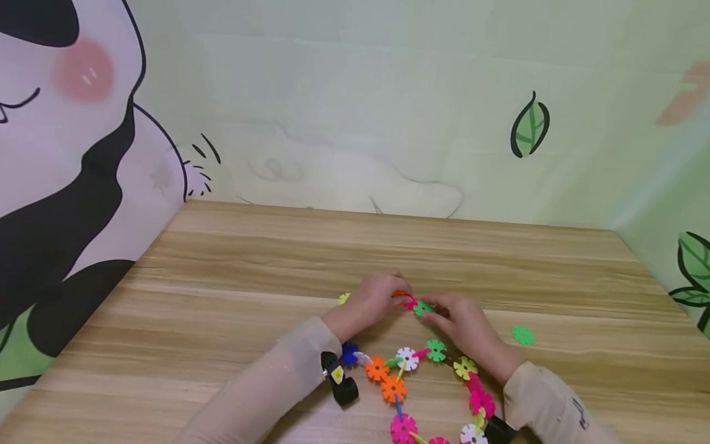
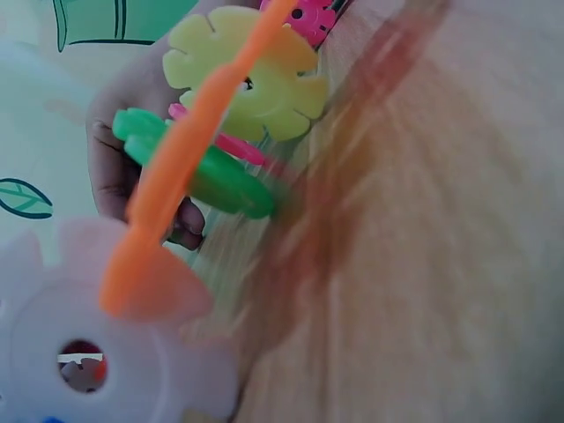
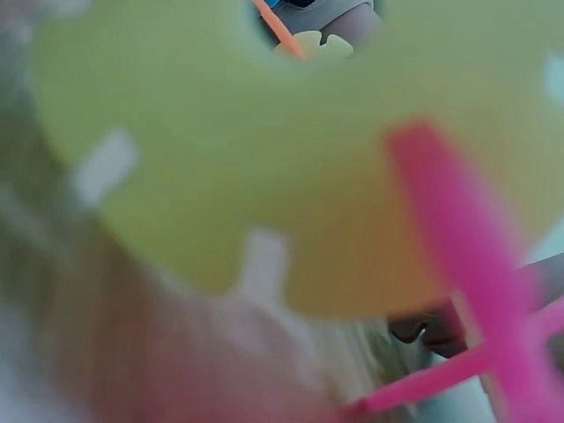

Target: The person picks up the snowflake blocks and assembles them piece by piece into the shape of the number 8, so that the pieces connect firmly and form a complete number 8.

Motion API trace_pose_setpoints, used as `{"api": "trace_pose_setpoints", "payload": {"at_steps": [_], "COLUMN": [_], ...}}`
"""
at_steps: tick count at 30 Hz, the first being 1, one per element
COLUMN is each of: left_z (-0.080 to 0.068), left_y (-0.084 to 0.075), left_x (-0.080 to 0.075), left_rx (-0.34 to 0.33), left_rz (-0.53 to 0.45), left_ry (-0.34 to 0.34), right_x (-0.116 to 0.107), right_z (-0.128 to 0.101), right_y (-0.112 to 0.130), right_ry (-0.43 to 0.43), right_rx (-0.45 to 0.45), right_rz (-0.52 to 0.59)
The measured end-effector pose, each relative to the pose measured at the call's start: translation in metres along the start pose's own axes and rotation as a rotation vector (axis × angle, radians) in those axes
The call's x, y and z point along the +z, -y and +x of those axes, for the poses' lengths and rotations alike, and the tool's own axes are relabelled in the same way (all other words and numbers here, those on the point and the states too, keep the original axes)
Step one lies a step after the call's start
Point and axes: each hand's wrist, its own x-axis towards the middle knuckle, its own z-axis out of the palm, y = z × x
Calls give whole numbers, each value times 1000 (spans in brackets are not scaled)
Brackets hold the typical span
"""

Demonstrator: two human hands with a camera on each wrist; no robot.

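On the wooden table (image 1: 233, 277), toward its near edge, both hands meet over the far end of a chain of plastic flower-shaped discs (image 1: 407, 376) that curves back toward the person. From where I stand, the left hand (image 1: 373, 302) is curled round an orange disc (image 1: 400, 293), only a sliver of it peeping past the fingertips. The right hand (image 1: 463, 324) pinches a green disc (image 1: 424, 308) at its fingertips, and that disc sits just beside a pink piece (image 1: 410, 303), right between the two hands; whether the pieces are already locked together I cannot tell. Behind the hands, nearer the person, the chain runs through white, orange, green, yellow and pink discs lying flat on the wood between the forearms. A loose green disc (image 1: 522, 335) lies by itself on the table to the right of the right hand, apart from it, and a yellow disc (image 1: 344, 298) shows just beyond the left hand.
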Motion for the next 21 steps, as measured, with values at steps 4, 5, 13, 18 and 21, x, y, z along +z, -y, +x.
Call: {"api": "trace_pose_setpoints", "payload": {"at_steps": [4,5,13,18,21], "left_z": [-1,-1,-1,0,0], "left_y": [1,1,1,2,2], "left_x": [1,1,-3,-2,-1], "left_rx": [2,2,-23,-28,-13], "left_rz": [3,1,-30,-23,3], "left_ry": [-13,-15,-13,13,19], "right_x": [4,5,6,3,2], "right_z": [0,0,3,4,3], "right_y": [-3,-3,-3,-3,-4], "right_ry": [-28,-34,-19,38,57], "right_rx": [-9,-11,30,74,86], "right_rz": [5,9,50,106,113]}}
